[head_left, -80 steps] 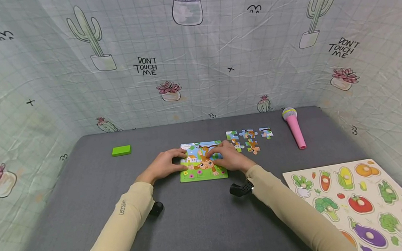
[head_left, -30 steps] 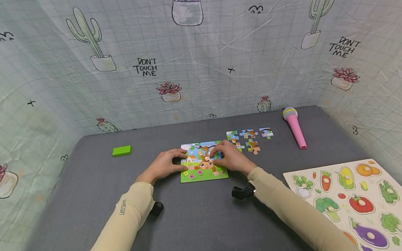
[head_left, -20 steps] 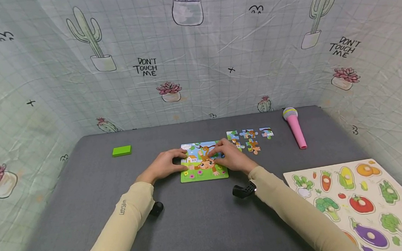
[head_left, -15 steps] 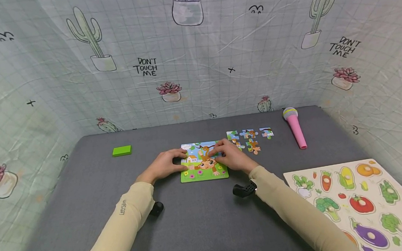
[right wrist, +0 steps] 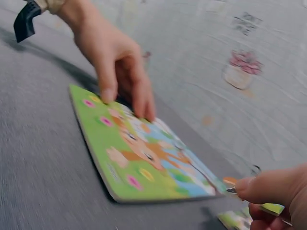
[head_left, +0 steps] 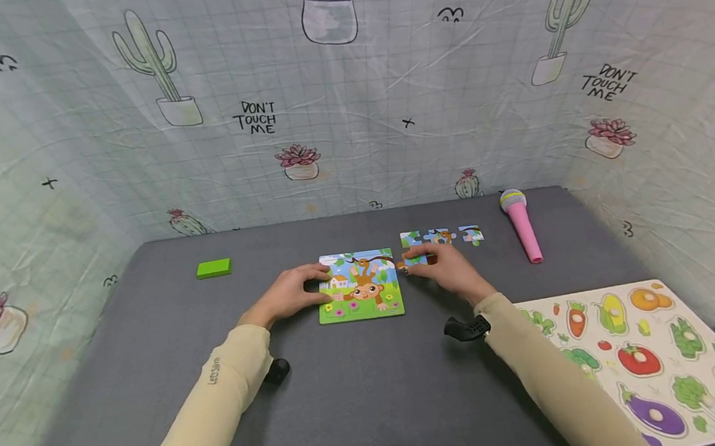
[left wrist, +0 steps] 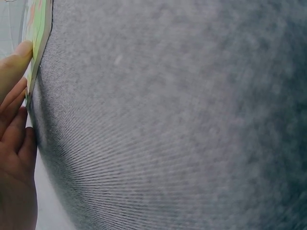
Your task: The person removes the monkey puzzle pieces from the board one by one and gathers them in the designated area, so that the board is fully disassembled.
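Note:
A monkey-picture puzzle board (head_left: 363,314) lies flat on the grey table. My left hand (head_left: 289,292) holds its left edge, thumb and fingertips at the border; the left wrist view shows the thumb over the board's green corner (left wrist: 39,28). My right hand (head_left: 449,269) is just past the board's right edge, low over the loose pieces. Its thumb and forefinger pinch a small puzzle piece (right wrist: 230,181), mostly covered by the fingers. Behind the hand lie more jigsaw pieces (head_left: 410,238), some partly hidden, and a separate piece (head_left: 471,233) stands to their right.
A pink toy microphone (head_left: 524,232) lies at the back right. A white vegetable peg board (head_left: 655,327) fills the front right, under the right forearm in this view. A green block (head_left: 214,268) lies at the back left. Patterned cloth (head_left: 354,123) surrounds the table's back and sides.
My right hand has moved right from over the board to the loose pieces, now with a puzzle piece at its fingertips. More of the monkey picture shows. The left hand has stayed put.

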The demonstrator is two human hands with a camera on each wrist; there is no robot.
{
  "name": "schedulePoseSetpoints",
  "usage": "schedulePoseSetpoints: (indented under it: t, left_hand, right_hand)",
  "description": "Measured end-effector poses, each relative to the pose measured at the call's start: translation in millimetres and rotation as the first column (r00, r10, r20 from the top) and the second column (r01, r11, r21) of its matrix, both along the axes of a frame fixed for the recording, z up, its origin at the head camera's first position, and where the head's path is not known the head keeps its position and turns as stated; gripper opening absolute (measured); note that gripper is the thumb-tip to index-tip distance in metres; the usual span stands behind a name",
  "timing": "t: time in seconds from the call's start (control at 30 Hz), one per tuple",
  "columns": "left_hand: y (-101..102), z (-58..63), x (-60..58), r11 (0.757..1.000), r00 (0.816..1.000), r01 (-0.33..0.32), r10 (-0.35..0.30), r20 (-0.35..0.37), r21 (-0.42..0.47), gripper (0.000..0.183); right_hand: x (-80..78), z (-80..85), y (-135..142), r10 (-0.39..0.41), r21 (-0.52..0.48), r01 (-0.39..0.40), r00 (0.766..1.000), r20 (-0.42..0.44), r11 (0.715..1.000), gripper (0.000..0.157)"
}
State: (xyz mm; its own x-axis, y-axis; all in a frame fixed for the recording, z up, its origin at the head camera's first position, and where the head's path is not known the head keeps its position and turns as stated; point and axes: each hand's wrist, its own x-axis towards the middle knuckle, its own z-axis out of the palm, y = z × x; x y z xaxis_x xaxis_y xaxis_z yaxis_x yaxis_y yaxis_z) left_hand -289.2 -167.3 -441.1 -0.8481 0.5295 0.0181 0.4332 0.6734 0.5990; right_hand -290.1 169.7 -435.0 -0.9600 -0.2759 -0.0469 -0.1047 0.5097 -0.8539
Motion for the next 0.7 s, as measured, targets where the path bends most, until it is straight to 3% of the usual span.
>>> schedulePoseSetpoints:
  t: [0.3, 0.43, 0.7]
  left_hand:
    - [-0.4, 0.2, -1.1, 1.000, 1.000, 0.006, -0.006, 0.003, 0.003, 0.047]
    - [-0.7, -0.5, -2.1, 1.000, 1.000, 0.007, -0.007, 0.006, 0.001, 0.048]
    - [-0.9, -1.0, -3.5, 1.000, 1.000, 0.007, -0.007, 0.009, -0.004, 0.048]
  right_hand:
    - [-2.3, 5.0, 61.1, -0.162, -0.045, 0.164, 0.986, 0.032, 0.986, 0.035]
    - [-4.3, 7.3, 88.0, -0.205, 0.009, 0.205, 0.979, 0.009, 0.979, 0.038]
    - [-6.3, 2.2, 116.8, -0.199, 0.098, 0.193, 0.979, 0.047, 0.976, 0.039]
